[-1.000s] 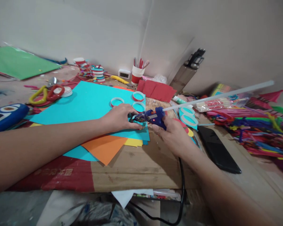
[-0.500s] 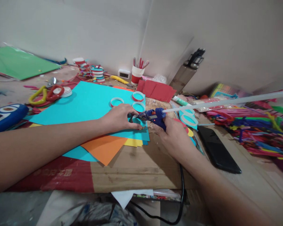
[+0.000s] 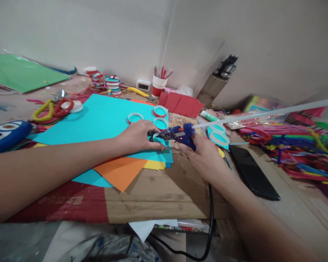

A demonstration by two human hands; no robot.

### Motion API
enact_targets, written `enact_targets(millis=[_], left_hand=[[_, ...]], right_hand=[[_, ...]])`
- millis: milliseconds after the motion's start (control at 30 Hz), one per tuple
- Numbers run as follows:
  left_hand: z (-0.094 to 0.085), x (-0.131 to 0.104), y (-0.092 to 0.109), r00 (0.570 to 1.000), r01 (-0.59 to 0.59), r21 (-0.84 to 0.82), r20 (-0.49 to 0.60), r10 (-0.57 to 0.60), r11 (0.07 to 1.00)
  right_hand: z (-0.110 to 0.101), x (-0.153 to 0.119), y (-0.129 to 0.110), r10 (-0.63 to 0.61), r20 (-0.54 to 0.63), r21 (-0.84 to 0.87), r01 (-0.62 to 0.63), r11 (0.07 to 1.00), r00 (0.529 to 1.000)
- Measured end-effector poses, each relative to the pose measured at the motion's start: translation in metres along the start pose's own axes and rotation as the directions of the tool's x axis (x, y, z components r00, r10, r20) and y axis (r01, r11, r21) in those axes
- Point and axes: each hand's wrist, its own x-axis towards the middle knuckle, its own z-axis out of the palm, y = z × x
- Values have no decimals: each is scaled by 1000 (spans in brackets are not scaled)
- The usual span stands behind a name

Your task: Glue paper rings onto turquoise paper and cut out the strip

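My left hand point(image 3: 139, 135) rests on the turquoise paper point(image 3: 98, 120), its fingers and thumb closed round a small paper ring point(image 3: 164, 141) at the sheet's right part. My right hand point(image 3: 203, 153) grips a blue glue gun point(image 3: 184, 135) with a long translucent glue stick point(image 3: 248, 115) out of its back. The gun's nozzle is at the ring, close to my left fingertips; whether it touches is hard to tell. Several other rings stand on the paper just beyond, among them a white one point(image 3: 135, 117) and a red and white one point(image 3: 160, 111).
Scissors point(image 3: 43, 111) and a blue tool point(image 3: 9, 134) lie at left. Behind are a cup point(image 3: 159, 86) of pens and red paper point(image 3: 180, 104). A phone point(image 3: 254, 173) and pipe cleaners point(image 3: 303, 145) are at right. A black cable point(image 3: 211, 222) hangs off the front edge.
My right hand and the glue gun have shifted slightly to the right, and the glue stick's far end sits higher. My left hand has stayed nearly still at the ring.
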Motion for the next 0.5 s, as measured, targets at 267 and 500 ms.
enact_targets(millis=[267, 500], left_hand=[[-1, -1, 2, 1000, 10, -13, 3, -10, 1000], [0, -1, 1, 1000, -7, -15, 12, 7, 1000]], right_hand=[[7, 2, 6, 21, 13, 7, -21, 1000, 1000], [0, 3, 4, 4, 84, 72, -10, 997, 996]])
